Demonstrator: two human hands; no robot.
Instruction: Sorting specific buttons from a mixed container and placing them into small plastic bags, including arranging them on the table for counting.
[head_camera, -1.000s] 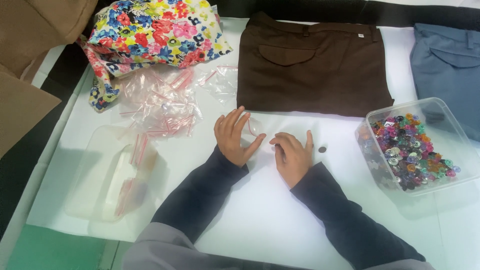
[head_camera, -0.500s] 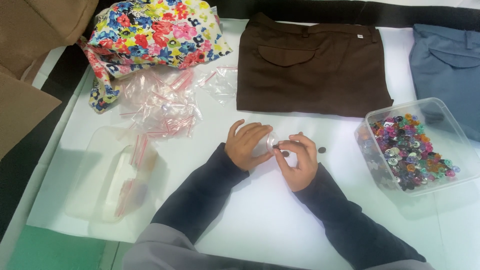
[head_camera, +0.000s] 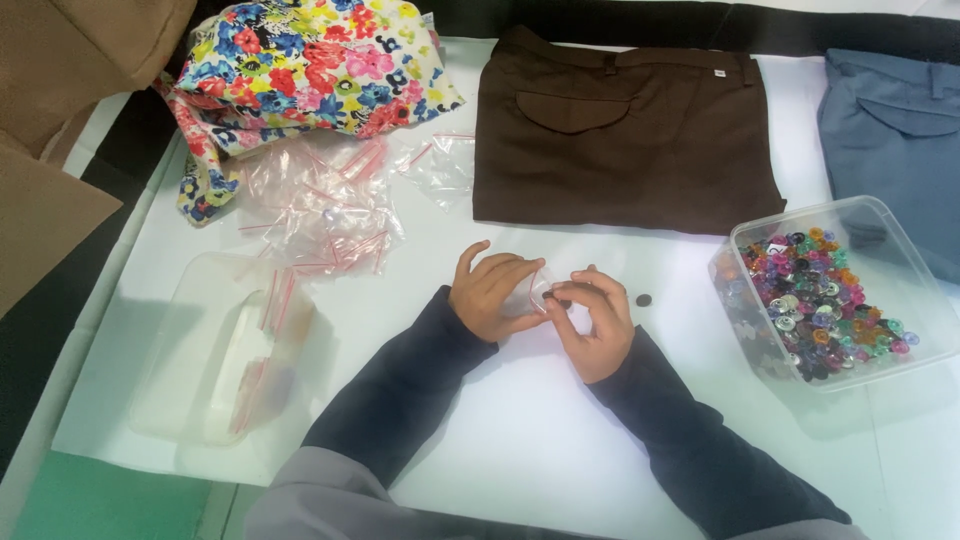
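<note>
left hand: fingers curled, pinching one edge of a tiny clear zip bag right where the two hands meet
right hand: closed on the other side of the same bag, fingertips at its mouth; looks like something dark is pinched there, too small to be sure
bag feel: my guess is it's feather-light, floppy and slick, so grip it by the stiffer zip strip at the top, not the film
loose button: dark, small, lying just right of the right hand, not touching it
button tub: clear plastic box of mixed-colour buttons, further right
spare bags: heap of red-striped zip bags, up and left of the left hand
brown trousers: folded, just beyond both hands
</note>
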